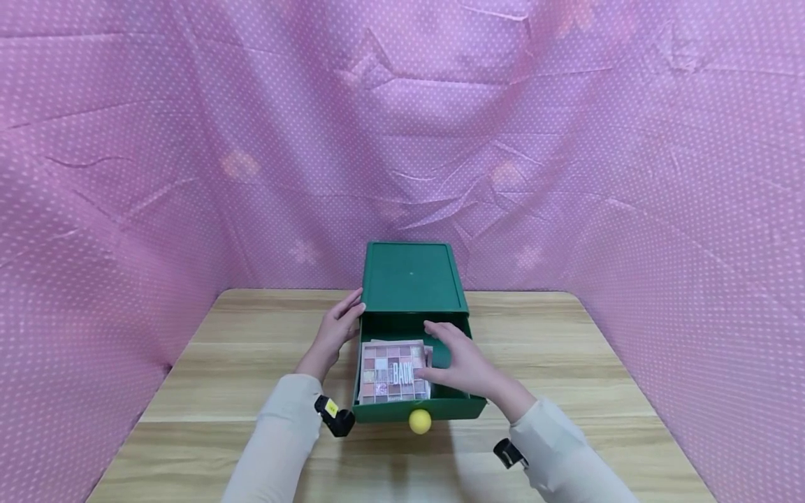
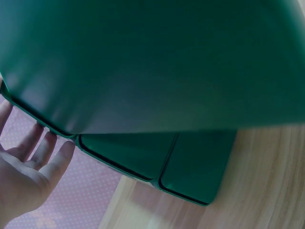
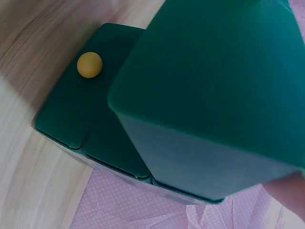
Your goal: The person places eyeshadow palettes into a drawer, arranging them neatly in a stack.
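A green drawer cabinet (image 1: 411,276) stands at the table's far middle, its top drawer (image 1: 454,410) pulled out towards me. Inside, on the left, lie stacked eyeshadow palettes (image 1: 377,381), the upper one printed "BACK". My left hand (image 1: 330,337) rests its fingers against the cabinet's left side; in the left wrist view its spread fingertips (image 2: 64,151) touch the edge. Over the drawer's right part reaches my right hand (image 1: 465,365), thumb and fingers apart, the thumb overlapping the palette's right edge. The right wrist view shows only a sliver of that hand, the drawer (image 3: 209,81) hiding the rest.
A yellow round knob (image 1: 420,421) sits on the front of the pulled-out drawer. Below it are closed lower drawers (image 3: 119,148), one with a yellow knob (image 3: 89,65). The wooden table (image 1: 553,363) is bordered by pink dotted cloth (image 1: 402,154) at the back and sides.
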Available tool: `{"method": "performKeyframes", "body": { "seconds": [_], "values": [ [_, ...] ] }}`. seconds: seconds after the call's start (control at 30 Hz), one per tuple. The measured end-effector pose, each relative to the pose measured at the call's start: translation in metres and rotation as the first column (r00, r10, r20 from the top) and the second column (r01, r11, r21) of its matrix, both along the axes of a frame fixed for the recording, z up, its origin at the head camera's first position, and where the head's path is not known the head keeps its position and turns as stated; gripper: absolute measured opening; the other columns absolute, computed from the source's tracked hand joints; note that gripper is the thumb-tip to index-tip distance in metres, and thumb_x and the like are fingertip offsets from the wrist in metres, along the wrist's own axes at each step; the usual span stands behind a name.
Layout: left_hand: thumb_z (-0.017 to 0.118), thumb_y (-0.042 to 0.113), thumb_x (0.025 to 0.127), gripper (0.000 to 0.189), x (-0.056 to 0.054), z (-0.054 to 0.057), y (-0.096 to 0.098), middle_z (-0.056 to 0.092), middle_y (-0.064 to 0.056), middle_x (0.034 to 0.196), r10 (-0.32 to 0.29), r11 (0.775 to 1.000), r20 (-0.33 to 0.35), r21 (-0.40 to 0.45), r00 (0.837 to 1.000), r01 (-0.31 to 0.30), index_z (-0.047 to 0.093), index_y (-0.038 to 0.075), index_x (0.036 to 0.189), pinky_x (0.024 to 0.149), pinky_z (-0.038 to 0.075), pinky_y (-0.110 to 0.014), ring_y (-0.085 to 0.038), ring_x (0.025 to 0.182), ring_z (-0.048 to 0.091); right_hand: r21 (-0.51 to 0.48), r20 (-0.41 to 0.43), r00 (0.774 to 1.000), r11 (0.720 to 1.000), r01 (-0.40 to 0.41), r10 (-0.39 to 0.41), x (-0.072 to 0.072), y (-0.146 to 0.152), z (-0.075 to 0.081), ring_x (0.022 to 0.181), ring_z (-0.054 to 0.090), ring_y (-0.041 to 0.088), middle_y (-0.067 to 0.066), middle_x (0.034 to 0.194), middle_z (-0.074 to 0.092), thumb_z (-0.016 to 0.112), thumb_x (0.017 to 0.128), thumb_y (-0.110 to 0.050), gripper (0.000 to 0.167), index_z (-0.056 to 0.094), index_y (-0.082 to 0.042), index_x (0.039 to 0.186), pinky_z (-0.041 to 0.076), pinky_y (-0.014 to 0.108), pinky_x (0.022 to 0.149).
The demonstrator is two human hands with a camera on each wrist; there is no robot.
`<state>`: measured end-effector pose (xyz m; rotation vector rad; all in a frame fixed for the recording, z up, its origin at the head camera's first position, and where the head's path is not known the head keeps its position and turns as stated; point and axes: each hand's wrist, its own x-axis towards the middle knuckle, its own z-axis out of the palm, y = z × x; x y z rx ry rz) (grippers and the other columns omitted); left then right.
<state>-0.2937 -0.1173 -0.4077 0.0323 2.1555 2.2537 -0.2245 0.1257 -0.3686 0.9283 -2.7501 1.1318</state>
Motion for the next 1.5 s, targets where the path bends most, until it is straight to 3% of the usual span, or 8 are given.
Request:
{"method": "performKeyframes", "body": {
  "seconds": [0.27, 0.5, 0.87, 1.07, 1.2, 1.33, 1.5],
  "values": [
    [0.05, 0.03, 0.087, 0.044, -0.001, 0.0, 0.0, 0.039, -0.002, 0.129, 0.003, 1.0, -0.01, -0.026, 1.0, -0.004, 0.041, 0.022, 0.129, 0.084, 0.041, -0.038, -0.024, 0.114, 0.039, -0.09, 0.022, 1.0, 0.996, -0.019, 0.021, 0.008, 0.012, 0.01, 0.111, 0.04, 0.022, 0.01, 0.122, 0.045, 0.064, 0.076, -0.034, 0.065, 0.038, -0.005, 0.128, 0.036, 0.044, 0.088],
    [0.051, 0.029, 0.087, 0.045, -0.001, 0.0, 0.001, 0.039, -0.003, 0.129, 0.006, 1.0, -0.008, -0.014, 1.0, -0.006, 0.04, 0.02, 0.13, 0.086, 0.04, -0.041, -0.024, 0.114, 0.038, -0.106, -0.045, 0.998, 0.993, -0.05, 0.045, 0.015, 0.022, 0.018, 0.11, 0.042, 0.021, 0.01, 0.119, 0.048, 0.062, 0.079, -0.031, 0.059, 0.039, -0.005, 0.127, 0.036, 0.043, 0.089],
    [0.05, 0.03, 0.087, 0.045, 0.002, -0.001, 0.002, 0.038, -0.004, 0.129, 0.011, 1.0, -0.007, -0.014, 1.0, -0.011, 0.041, 0.022, 0.13, 0.086, 0.038, -0.043, -0.025, 0.114, 0.037, -0.151, -0.094, 0.991, 0.982, -0.11, 0.097, 0.045, 0.035, 0.036, 0.113, 0.04, 0.017, 0.001, 0.121, 0.047, 0.064, 0.078, -0.02, 0.057, 0.039, -0.008, 0.128, 0.034, 0.04, 0.091],
    [0.05, 0.031, 0.087, 0.045, 0.005, -0.002, 0.004, 0.038, -0.003, 0.13, 0.023, 0.999, -0.004, -0.024, 1.0, -0.023, 0.041, 0.022, 0.13, 0.086, 0.039, -0.041, -0.024, 0.115, 0.037, -0.184, -0.248, 0.954, 0.959, -0.217, 0.168, 0.066, 0.033, 0.04, 0.106, 0.047, 0.024, 0.01, 0.116, 0.051, 0.067, 0.073, -0.005, 0.055, 0.043, 0.003, 0.122, 0.042, 0.037, 0.084],
    [0.051, 0.031, 0.087, 0.044, 0.007, -0.002, 0.006, 0.039, -0.003, 0.129, 0.034, 0.999, -0.006, -0.03, 0.999, -0.034, 0.042, 0.024, 0.129, 0.084, 0.041, -0.038, -0.024, 0.114, 0.038, -0.242, -0.282, 0.937, 0.929, -0.278, 0.207, 0.083, 0.028, 0.044, 0.099, 0.05, 0.024, 0.012, 0.109, 0.054, 0.065, 0.072, 0.002, 0.051, 0.045, 0.007, 0.118, 0.044, 0.034, 0.08],
    [0.052, 0.031, 0.086, 0.042, 0.009, -0.001, 0.008, 0.039, -0.002, 0.129, 0.038, 0.999, -0.003, -0.024, 0.999, -0.038, 0.044, 0.026, 0.127, 0.084, 0.041, -0.038, -0.023, 0.114, 0.038, -0.276, -0.233, 0.95, 0.923, -0.269, 0.207, 0.088, 0.029, 0.029, 0.092, 0.053, 0.022, 0.008, 0.104, 0.056, 0.065, 0.073, 0.0, 0.048, 0.047, 0.003, 0.117, 0.046, 0.031, 0.074],
    [0.051, 0.031, 0.087, 0.043, 0.012, -0.001, 0.01, 0.038, -0.002, 0.13, 0.035, 0.999, 0.003, -0.015, 0.999, -0.035, 0.043, 0.025, 0.128, 0.086, 0.039, -0.04, -0.023, 0.114, 0.038, -0.32, -0.086, 0.976, 0.922, -0.218, 0.201, 0.089, 0.038, 0.0, 0.088, 0.055, 0.02, 0.009, 0.102, 0.057, 0.062, 0.078, -0.004, 0.041, 0.048, -0.001, 0.117, 0.046, 0.031, 0.072]
  ]
}}
